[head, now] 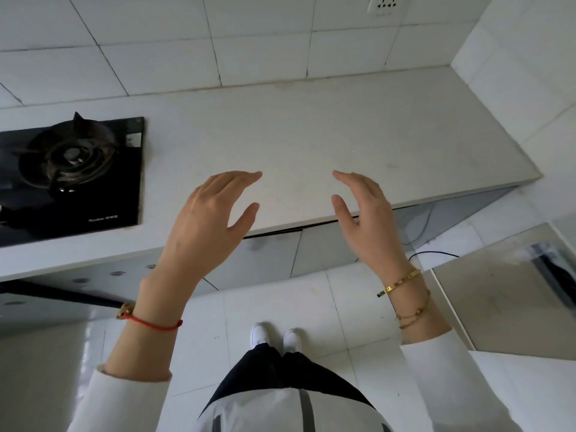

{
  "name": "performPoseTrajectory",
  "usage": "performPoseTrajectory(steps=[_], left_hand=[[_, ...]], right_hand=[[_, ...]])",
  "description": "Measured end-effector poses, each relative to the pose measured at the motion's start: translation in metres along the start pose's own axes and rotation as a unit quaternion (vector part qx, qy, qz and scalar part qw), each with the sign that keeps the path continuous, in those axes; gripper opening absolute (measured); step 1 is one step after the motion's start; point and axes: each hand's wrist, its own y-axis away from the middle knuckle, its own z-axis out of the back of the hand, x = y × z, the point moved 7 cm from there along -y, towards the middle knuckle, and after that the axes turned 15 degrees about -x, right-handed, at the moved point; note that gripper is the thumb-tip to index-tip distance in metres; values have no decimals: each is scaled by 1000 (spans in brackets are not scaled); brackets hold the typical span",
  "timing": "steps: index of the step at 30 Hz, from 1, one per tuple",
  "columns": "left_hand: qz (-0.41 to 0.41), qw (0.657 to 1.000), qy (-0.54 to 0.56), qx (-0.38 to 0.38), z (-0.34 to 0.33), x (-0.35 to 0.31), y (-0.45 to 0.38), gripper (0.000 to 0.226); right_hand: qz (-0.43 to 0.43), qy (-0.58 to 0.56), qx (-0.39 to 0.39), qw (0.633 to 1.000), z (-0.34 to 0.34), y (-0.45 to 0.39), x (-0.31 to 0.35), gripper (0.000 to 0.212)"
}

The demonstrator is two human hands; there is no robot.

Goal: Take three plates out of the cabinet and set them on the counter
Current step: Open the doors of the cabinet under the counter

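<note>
My left hand and my right hand hover side by side over the front edge of a pale grey counter. Both hands are held palm inward with fingers apart and hold nothing. Grey cabinet doors run under the counter's front edge and look closed. No plates are in view.
A black gas hob with one burner is set into the counter at the left. White tiled walls rise behind and to the right, with a socket high up. A glossy grey surface juts in at the right. A black cable lies on the tiled floor.
</note>
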Motion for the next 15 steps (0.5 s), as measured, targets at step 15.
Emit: performPoseTrajectory(steps=[15], left_hand=[[-36,999,15,30,-112,25,48,40]], right_hand=[[-12,22,-30,999,-49,50,-95,32]])
